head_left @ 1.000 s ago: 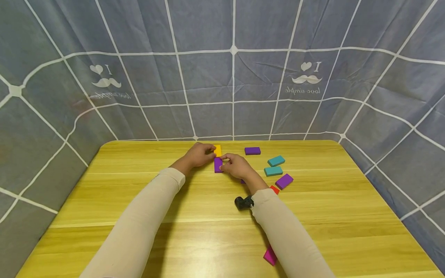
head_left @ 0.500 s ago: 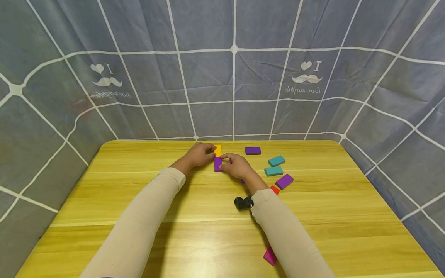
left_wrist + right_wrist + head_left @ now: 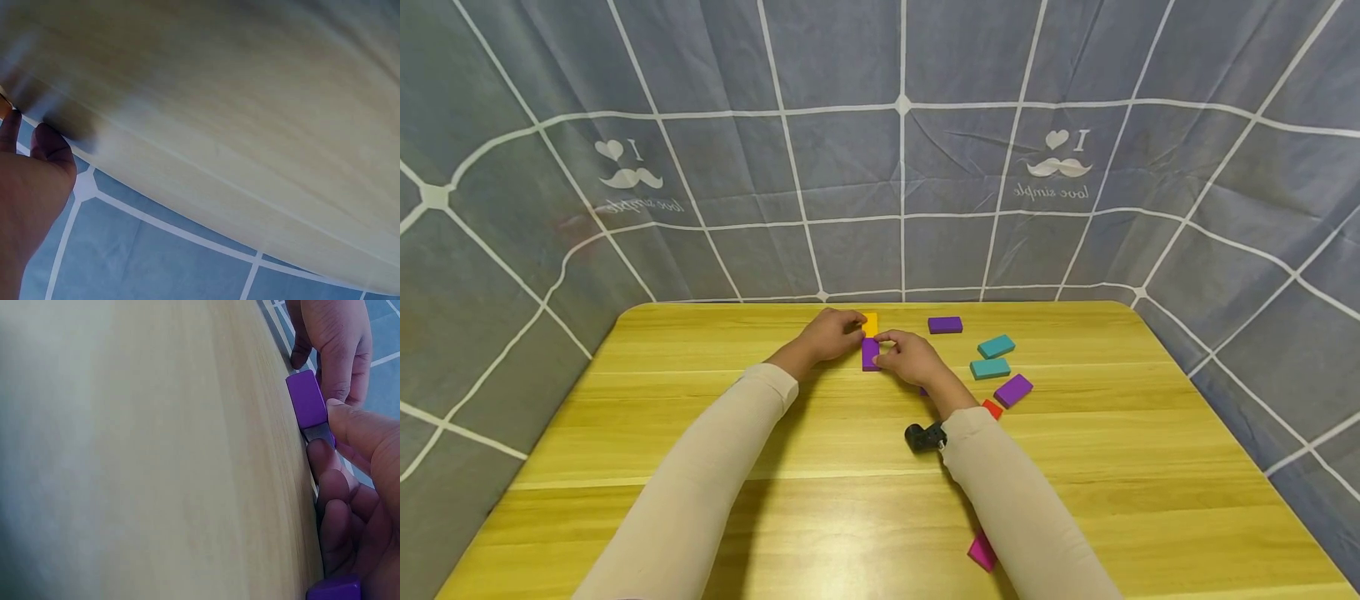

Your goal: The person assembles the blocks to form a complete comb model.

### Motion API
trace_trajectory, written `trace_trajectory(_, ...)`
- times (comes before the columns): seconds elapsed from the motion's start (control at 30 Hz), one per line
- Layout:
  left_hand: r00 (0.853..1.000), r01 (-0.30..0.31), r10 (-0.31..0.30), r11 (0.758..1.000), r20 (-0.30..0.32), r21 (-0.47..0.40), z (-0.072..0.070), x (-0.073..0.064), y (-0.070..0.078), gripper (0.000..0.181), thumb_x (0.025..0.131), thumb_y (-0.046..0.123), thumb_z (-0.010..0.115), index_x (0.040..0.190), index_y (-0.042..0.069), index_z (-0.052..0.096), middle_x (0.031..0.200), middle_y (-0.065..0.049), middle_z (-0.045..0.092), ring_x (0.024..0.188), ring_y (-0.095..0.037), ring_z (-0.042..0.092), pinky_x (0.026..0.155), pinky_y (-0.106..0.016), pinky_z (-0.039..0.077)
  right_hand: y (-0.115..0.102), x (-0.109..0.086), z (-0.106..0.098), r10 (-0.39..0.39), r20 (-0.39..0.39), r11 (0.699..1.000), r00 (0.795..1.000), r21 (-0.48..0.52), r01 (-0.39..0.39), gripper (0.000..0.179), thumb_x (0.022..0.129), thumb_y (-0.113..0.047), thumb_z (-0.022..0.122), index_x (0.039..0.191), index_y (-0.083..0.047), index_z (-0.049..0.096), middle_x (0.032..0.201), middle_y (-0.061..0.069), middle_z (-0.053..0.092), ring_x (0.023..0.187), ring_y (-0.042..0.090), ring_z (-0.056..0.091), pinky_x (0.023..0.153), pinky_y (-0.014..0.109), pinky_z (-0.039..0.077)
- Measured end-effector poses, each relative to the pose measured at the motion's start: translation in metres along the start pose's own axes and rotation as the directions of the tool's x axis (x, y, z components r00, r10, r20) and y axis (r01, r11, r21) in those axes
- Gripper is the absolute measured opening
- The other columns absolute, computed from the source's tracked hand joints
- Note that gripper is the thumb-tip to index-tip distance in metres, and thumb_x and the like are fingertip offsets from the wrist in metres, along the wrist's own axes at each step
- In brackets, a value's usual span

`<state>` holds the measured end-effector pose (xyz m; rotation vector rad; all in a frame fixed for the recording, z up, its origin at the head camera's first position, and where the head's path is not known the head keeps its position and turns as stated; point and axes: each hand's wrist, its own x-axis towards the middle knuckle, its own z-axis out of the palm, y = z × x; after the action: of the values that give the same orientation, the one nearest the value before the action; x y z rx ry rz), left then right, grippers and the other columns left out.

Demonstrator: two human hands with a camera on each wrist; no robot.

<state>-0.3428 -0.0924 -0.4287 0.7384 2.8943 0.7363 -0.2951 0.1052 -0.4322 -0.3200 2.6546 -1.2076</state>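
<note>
In the head view, a yellow block (image 3: 871, 324) lies near the table's back edge, with a purple block (image 3: 870, 353) end to end on its near side. My left hand (image 3: 832, 333) holds the yellow block from the left with its fingertips; an orange-yellow corner (image 3: 5, 107) shows by them in the left wrist view. My right hand (image 3: 910, 357) holds the purple block at its right side, index finger at the far end and thumb nearer me. The right wrist view shows the thumb against this purple block (image 3: 306, 400), with the other fingers curled below.
To the right lie another purple block (image 3: 945, 325), two teal blocks (image 3: 990, 368), a tilted purple block (image 3: 1013, 390) and a partly hidden red block (image 3: 992, 409). A magenta block (image 3: 982, 551) sits near my right sleeve. A black device (image 3: 923, 437) is at my right wrist.
The purple block has shifted very slightly away from me against the yellow one. Both hands stay nearly in place.
</note>
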Motion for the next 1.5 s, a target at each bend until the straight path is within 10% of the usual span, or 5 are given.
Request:
trace_trajectory(0.6,0.991,-0.133,0.133,0.991,-0.013,-0.033,0.002,-0.015,0.002,0.036,0.098,0.019,0.058,0.126,-0.002,0.064,0.124,-0.018,0.066,0.119,-0.034,0.059,0.107,-0.045,0.041,0.003,0.001,-0.001,-0.013,0.014,1.0,1.0,0.01,0.013,0.043,0.092,-0.025,0.071,0.133,-0.013,0.062,0.078,0.003,0.061,0.057,0.013,0.047,0.052,0.024,0.037)
trace_trajectory(1.5,0.987,-0.152,0.157,0.981,0.036,-0.118,0.002,-0.033,0.008,0.032,0.096,0.018,0.064,0.124,0.002,0.067,0.122,-0.013,0.067,0.117,-0.031,0.06,0.106,-0.045,0.042,0.003,-0.001,0.001,-0.019,0.006,1.0,1.0,-0.001,0.019,0.042,0.094,-0.025,0.069,0.133,-0.014,0.062,0.082,0.003,0.063,0.06,0.014,0.05,0.054,0.025,0.038)
